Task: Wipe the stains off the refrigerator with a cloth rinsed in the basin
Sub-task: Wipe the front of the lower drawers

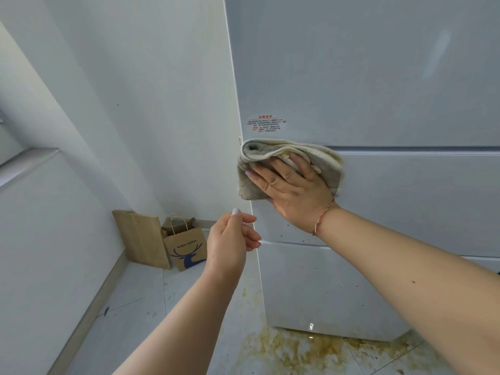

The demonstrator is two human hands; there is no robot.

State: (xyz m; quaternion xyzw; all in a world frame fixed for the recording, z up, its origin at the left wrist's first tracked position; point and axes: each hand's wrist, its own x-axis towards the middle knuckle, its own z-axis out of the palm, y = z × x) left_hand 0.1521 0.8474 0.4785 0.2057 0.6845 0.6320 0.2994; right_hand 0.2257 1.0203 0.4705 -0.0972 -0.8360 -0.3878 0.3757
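Note:
A white refrigerator [378,90] fills the right side of the head view. A folded beige cloth [322,161] lies flat against its front at the left edge, across the seam below the upper door. My right hand [292,190] presses on the cloth with fingers spread. Small brown specks [281,235] dot the drawer front just under the cloth. My left hand [232,236] hovers beside the refrigerator's left edge, loosely curled, holding nothing. A label with red print [266,123] sits above the cloth. No basin is in view.
Two brown paper bags [184,247] lean in the corner against the white wall [162,104]. Yellow-brown stains [297,347] spread over the tiled floor at the refrigerator's base. A white ledge [29,161] runs along the left.

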